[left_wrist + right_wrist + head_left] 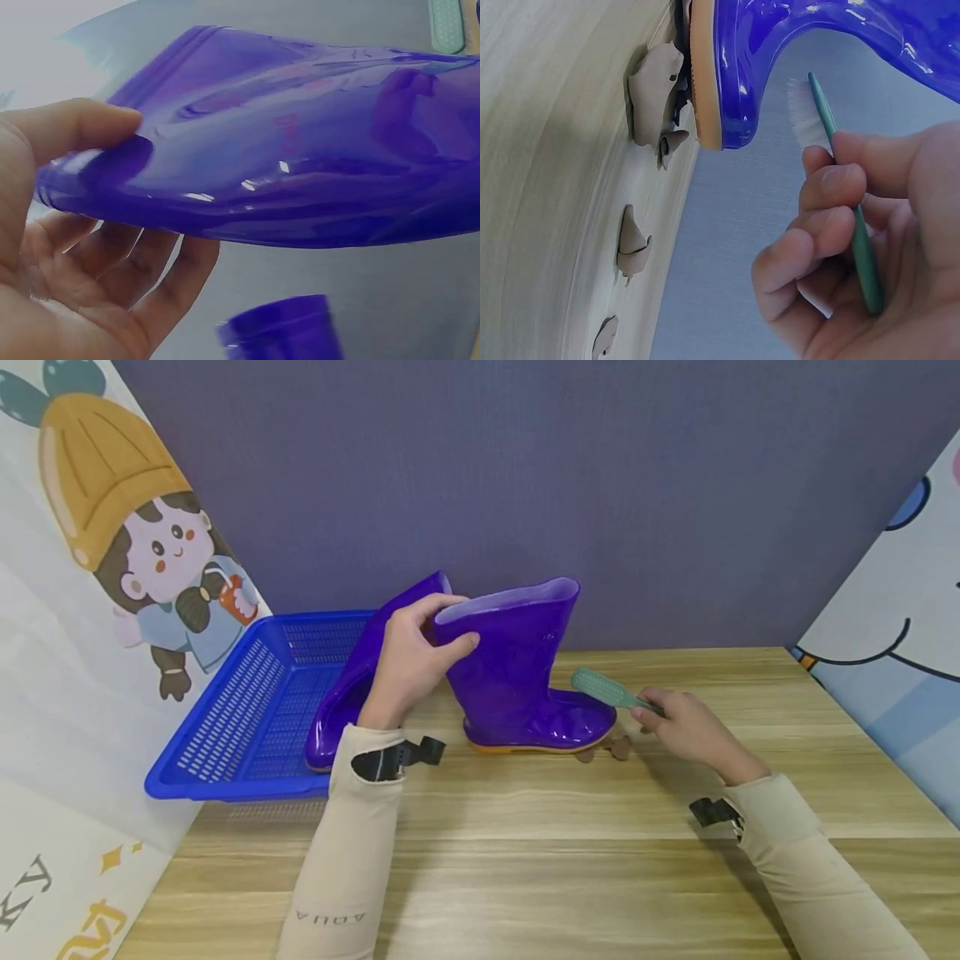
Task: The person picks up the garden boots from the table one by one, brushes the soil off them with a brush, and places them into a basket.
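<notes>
The person's left hand (416, 656) holds a purple boot (513, 681) by the top of its shaft, just below the pale-lined opening. The thumb presses on the outer face and the other 4 fingers sit on the opposite side, so they are clamped on the boot. It stands sole down on the tabletop (540, 868), toe toward the right hand (693, 727).

That hand grips the handle of a green brush (603, 688), its fingers curled round it. The brush head is near the toe, with a gap between the two in the right wrist view, and its whitish bristles face down toward the tabletop.

Several brown scraps (654, 94) lie on the tabletop beside the toe; the largest is close to the sole, while 2 others lie farther off.

At the left, a blue basket (225, 790) with slotted sides carries the other purple boot (348, 689), which leans at a slant over its right side. Beige sleeves (341, 860) cover both arms, and a dark grey-blue wall (525, 485) rises behind.
</notes>
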`<control>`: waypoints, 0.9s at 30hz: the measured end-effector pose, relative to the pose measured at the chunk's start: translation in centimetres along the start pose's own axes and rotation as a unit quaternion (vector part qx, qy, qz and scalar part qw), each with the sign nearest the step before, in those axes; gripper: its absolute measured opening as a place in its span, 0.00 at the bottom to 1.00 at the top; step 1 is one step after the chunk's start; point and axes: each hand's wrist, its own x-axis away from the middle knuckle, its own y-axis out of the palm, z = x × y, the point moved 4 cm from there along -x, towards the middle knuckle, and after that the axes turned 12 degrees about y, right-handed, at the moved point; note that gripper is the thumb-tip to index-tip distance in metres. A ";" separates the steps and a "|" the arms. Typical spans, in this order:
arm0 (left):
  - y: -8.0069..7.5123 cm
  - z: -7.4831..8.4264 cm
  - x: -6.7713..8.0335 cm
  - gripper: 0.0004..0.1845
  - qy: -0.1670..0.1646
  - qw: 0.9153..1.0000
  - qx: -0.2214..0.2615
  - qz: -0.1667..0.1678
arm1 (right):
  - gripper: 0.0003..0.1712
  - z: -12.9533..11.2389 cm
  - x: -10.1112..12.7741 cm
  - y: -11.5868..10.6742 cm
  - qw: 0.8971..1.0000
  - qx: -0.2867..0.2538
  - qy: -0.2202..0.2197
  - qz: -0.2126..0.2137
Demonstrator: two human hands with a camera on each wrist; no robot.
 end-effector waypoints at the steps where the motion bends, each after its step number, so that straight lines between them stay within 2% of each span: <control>1: -0.1 0.4 0.0 0.20 0.010 1.000 -0.020 0.003 | 0.14 0.0 0.0 0.0 1.000 -0.001 0.000 0.000; 3: 0.0 1.2 0.1 0.20 0.038 0.997 -0.072 0.005 | 0.14 0.0 0.0 0.0 1.000 0.001 -0.002 -0.004; 5: 0.2 2.2 0.2 0.21 0.071 0.987 -0.143 0.003 | 0.14 0.0 0.0 0.1 1.000 0.004 -0.004 -0.011; 9: 1.2 3.7 0.5 0.23 0.125 0.950 -0.286 -0.009 | 0.14 0.1 -0.1 0.4 0.999 0.009 -0.007 -0.029; 10: 1.5 4.0 0.6 0.23 0.134 0.940 -0.313 -0.013 | 0.14 0.1 -0.1 0.4 0.999 0.009 -0.008 -0.032; 12: 1.9 4.3 0.7 0.22 0.144 0.928 -0.345 -0.019 | 0.14 0.1 -0.1 0.4 0.999 0.008 -0.005 -0.035; 14: 2.2 4.4 0.7 0.20 0.150 0.922 -0.356 -0.018 | 0.14 0.1 -0.1 0.4 0.999 0.010 0.000 -0.037; 17: 2.2 4.3 0.8 0.17 0.157 0.919 -0.361 -0.005 | 0.14 0.1 -0.1 0.3 0.999 0.014 0.002 -0.037; 21: 2.2 3.9 0.7 0.12 0.174 0.916 -0.360 0.016 | 0.15 0.1 -0.2 0.2 0.999 0.018 -0.002 -0.032; 27: 2.3 3.3 0.5 0.06 0.211 0.905 -0.365 0.060 | 0.15 0.3 -0.2 0.0 0.999 0.018 0.001 -0.027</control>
